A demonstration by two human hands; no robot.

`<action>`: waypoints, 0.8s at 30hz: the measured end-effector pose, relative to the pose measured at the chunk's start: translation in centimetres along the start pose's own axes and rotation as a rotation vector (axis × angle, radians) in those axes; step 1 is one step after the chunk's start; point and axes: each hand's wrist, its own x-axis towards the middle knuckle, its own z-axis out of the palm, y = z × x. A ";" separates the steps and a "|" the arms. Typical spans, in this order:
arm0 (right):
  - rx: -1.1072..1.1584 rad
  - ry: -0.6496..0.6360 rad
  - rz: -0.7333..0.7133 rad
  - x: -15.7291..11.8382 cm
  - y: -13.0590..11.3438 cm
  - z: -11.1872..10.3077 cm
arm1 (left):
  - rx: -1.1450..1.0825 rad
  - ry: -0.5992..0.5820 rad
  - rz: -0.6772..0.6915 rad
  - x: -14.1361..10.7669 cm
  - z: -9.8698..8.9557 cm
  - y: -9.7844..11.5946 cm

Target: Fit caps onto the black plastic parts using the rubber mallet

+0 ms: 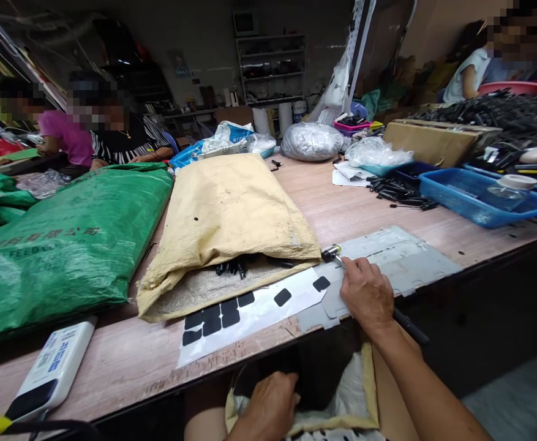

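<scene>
My right hand (368, 293) is closed around a small mallet (410, 326) over the table's front edge. Its head has a black end and a yellow-green end and rests by the corner of the yellow sack (240, 208). Beneath that hand lies a grey sheet (392, 257). Beside it, a white strip (259, 318) carries several black rounded-square pads (282, 297). My left hand (270, 404) is at my lap, fingers curled, at the mouth of an open bag (370, 386); whatever it holds is hidden. Small black parts (231, 268) show in the yellow sack's mouth.
A green sack (66, 245) and a white device (54, 367) are on the left. To the right stand a blue tray (474, 205) with a jar, black parts (399, 193) and a cardboard box (433, 141). Co-workers sit at far left and far right.
</scene>
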 end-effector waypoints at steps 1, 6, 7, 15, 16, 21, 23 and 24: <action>0.001 -0.002 0.000 0.0 0.0 0.0 | -0.008 -0.018 0.001 -0.1 -0.2 0.1; -0.002 -0.012 -0.004 0.1 0.0 0.1 | -0.262 0.217 0.283 -0.6 -5.6 2.8; -0.002 -0.013 -0.004 0.1 0.0 0.1 | -0.292 0.317 0.295 -0.1 -7.2 3.2; 0.017 -0.030 0.010 0.2 -0.2 -0.2 | -0.068 0.826 -0.034 8.9 -15.9 2.6; 0.018 -0.035 0.014 0.2 -0.2 -0.2 | -0.052 0.827 -0.073 9.4 -16.2 2.6; 0.026 -0.032 0.022 0.1 -0.3 -0.1 | 0.013 0.775 -0.293 9.9 -16.8 3.5; 0.032 -0.027 0.027 0.1 -0.3 -0.1 | 0.003 0.745 -0.337 9.8 -17.0 3.5; 0.033 -0.026 0.029 0.1 -0.3 -0.1 | -0.020 0.745 -0.349 9.7 -17.1 3.3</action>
